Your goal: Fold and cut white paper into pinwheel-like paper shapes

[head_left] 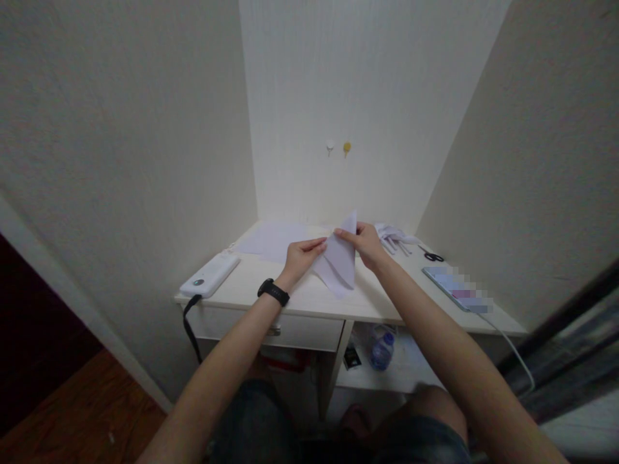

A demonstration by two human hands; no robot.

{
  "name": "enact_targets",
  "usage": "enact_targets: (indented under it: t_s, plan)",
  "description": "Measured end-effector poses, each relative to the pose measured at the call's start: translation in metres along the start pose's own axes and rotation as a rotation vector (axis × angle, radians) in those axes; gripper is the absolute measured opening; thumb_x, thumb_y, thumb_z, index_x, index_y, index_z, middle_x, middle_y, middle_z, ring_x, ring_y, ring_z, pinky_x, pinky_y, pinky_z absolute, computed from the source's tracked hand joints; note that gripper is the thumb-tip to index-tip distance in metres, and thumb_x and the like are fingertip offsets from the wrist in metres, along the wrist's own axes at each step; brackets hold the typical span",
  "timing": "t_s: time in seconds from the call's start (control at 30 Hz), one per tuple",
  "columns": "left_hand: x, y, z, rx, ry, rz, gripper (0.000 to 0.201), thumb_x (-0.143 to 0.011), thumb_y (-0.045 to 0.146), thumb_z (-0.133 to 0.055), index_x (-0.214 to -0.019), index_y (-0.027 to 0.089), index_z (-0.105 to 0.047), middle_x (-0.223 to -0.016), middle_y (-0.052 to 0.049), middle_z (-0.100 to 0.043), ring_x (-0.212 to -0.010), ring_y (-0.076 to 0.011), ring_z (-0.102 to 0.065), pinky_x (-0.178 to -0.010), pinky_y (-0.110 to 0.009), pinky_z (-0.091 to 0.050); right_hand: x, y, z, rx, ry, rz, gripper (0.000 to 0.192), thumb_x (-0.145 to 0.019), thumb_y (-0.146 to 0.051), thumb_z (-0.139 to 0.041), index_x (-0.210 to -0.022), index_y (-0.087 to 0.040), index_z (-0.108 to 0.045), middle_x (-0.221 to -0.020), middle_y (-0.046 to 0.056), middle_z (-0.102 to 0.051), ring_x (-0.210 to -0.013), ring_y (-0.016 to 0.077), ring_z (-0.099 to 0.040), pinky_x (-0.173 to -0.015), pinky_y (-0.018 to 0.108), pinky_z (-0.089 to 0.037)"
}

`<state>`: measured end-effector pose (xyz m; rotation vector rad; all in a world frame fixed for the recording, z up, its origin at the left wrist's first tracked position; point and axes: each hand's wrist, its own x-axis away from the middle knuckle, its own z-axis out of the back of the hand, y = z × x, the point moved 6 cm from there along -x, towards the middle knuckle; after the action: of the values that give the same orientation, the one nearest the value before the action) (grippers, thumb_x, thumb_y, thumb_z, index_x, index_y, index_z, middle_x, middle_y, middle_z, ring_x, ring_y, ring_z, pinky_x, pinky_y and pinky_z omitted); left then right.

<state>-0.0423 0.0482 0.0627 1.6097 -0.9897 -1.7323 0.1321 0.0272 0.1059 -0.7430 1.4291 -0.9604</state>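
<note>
A sheet of white paper [340, 263], folded into a pointed triangular shape, is held up over the pale desk [309, 299]. My left hand [300, 255], with a black watch on the wrist, pinches the paper's left side. At the upper fold, my right hand [365, 245] grips the paper near its raised tip. The lower point of the paper touches the desk top.
Flat white sheets [271, 240] lie at the back left. Folded white paper pieces [394, 236] and black scissors [432, 256] sit at the back right. A phone [457, 288] with a cable lies right, a white device [210, 276] left. A bottle [382, 349] stands on the shelf below.
</note>
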Motion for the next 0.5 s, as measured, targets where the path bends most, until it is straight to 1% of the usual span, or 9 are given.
enact_targets:
  t_s: [0.13,0.23,0.33,0.43,0.5]
  plan:
    - [-0.002,0.017,-0.016,-0.039,0.037,-0.061,0.023,-0.079,0.025,-0.075,-0.101,0.018,-0.078,-0.107,-0.008,-0.075,-0.101,-0.0224,-0.071,-0.097,-0.036,-0.052,0.001,-0.004,0.006,-0.003,0.013,0.040,0.038,-0.058,-0.048,-0.084,-0.065,-0.016,-0.065,-0.063,0.000,-0.062,-0.060,0.0138,-0.052,-0.056,0.026,-0.039]
    - [0.001,0.026,-0.024,-0.076,0.030,-0.122,0.020,-0.081,0.025,-0.073,-0.100,0.020,-0.078,-0.106,-0.006,-0.076,-0.098,-0.0211,-0.071,-0.094,-0.035,-0.053,0.001,-0.002,0.010,-0.041,-0.005,0.022,0.038,-0.055,-0.048,-0.085,-0.068,-0.017,-0.066,-0.067,0.001,-0.064,-0.063,0.0151,-0.054,-0.059,0.027,-0.041]
    - [0.005,0.031,-0.029,-0.114,0.043,-0.180,0.017,-0.084,0.025,-0.070,-0.098,0.023,-0.079,-0.103,-0.005,-0.077,-0.094,-0.0200,-0.071,-0.089,-0.033,-0.054,0.001,-0.006,0.016,-0.093,0.012,0.017,0.039,-0.055,-0.048,-0.085,-0.072,-0.018,-0.067,-0.068,0.001,-0.064,-0.064,0.0150,-0.054,-0.059,0.027,-0.041]
    - [0.007,0.035,-0.031,-0.106,0.088,-0.229,0.017,-0.085,0.023,-0.069,-0.098,0.023,-0.079,-0.103,-0.005,-0.077,-0.094,-0.0193,-0.070,-0.089,-0.032,-0.053,-0.001,-0.016,0.022,-0.115,0.054,0.062,0.038,-0.056,-0.049,-0.084,-0.070,-0.019,-0.065,-0.063,-0.002,-0.060,-0.059,0.0127,-0.050,-0.054,0.025,-0.038]
    - [0.005,0.036,-0.034,-0.097,0.108,-0.237,0.017,-0.085,0.023,-0.069,-0.099,0.023,-0.079,-0.103,-0.005,-0.077,-0.095,-0.0193,-0.070,-0.089,-0.032,-0.053,-0.004,-0.022,0.026,-0.103,0.070,0.091,0.037,-0.057,-0.049,-0.084,-0.068,-0.019,-0.065,-0.062,-0.002,-0.059,-0.058,0.0120,-0.048,-0.052,0.024,-0.036]
